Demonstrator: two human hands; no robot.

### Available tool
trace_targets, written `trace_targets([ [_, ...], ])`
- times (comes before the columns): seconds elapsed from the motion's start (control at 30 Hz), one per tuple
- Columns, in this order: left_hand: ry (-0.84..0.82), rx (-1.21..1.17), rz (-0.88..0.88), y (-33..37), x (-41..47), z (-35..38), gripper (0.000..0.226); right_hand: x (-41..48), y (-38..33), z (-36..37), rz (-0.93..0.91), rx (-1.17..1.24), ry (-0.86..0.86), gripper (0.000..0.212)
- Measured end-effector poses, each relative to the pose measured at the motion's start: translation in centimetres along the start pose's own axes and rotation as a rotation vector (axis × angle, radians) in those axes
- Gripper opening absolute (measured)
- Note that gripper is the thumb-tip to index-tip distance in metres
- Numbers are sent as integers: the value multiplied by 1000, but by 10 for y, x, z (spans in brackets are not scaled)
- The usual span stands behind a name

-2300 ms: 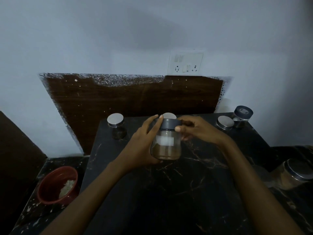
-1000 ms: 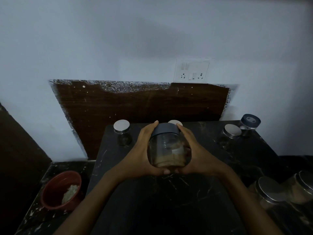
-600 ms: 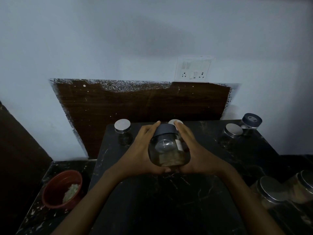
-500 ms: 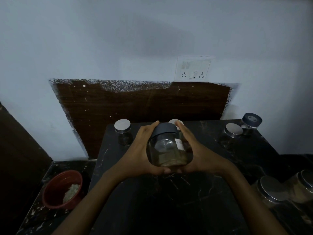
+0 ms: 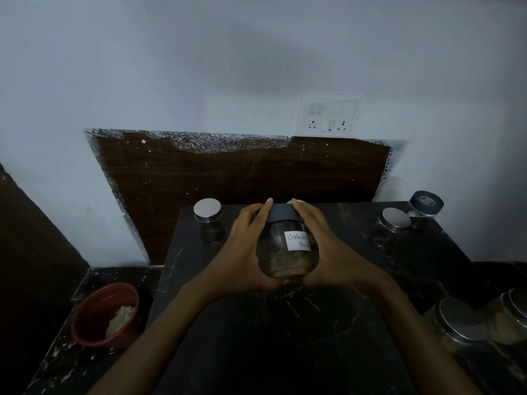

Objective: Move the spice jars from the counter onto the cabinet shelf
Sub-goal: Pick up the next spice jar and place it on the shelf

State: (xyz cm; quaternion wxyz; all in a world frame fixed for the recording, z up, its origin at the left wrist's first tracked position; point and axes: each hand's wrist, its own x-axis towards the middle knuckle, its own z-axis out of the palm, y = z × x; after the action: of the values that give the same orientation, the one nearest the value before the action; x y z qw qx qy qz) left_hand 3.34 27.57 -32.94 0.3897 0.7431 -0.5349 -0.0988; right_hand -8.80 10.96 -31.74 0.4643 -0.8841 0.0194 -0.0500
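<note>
While both grips, bare hands, cup it from either side, the clear round glass jar w/ dark grey lid (image 5: 288, 246) sits btwn them over the middle of the black marble-look table (image 5: 271, 337), tilted so the lid points away from the camera. Can't tell if its base touches the table. White handwritten label faces up-right, reads "Coriander" plus a partly hidden second word; brownish powder lies in the lower part.

Left grip (image 5: 245, 252): fingers curled round the jar's left side, forefinger up along the lid edge, thumb under the base. Right grip (image 5: 328, 249): same on the right side, fingers partly over the label, thumb near the left thumb at the bottom. Neither grip is spread wide; both are closed onto the glass.

Other stuff on the table:
- small glass jar w/ flat silver lid (image 5: 207, 220), back left, upright
- another silver lid (image 5: 296, 201) just peeking behind the held jar
- silver-lidded glass jar (image 5: 395, 220), back right
- glass jar w/ dark blue lid (image 5: 426, 203), just beside it at the back right corner
- two bigger silver-lidded jars w/ tan contents (image 5: 459, 326) (image 5: 513, 317), lower right edge, next to each other

Red round bowl w/ pale lumpy contents (image 5: 105, 315) sits on the lower speckled ledge at left. Brown wood-grain panel (image 5: 242, 172) leans behind the table; white switch-and-socket plate (image 5: 328, 115) on the wall above it.
</note>
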Motion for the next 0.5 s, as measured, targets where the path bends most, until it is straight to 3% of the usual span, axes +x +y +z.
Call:
trace_targets([
  [0.23,84,-180,44,3,-2,-9,122,-3,-3,-13,49,120,-40,130],
  [0.5,19,-170,-3,10,9,-12,124,-1,-9,-19,-39,-58,67,125],
])
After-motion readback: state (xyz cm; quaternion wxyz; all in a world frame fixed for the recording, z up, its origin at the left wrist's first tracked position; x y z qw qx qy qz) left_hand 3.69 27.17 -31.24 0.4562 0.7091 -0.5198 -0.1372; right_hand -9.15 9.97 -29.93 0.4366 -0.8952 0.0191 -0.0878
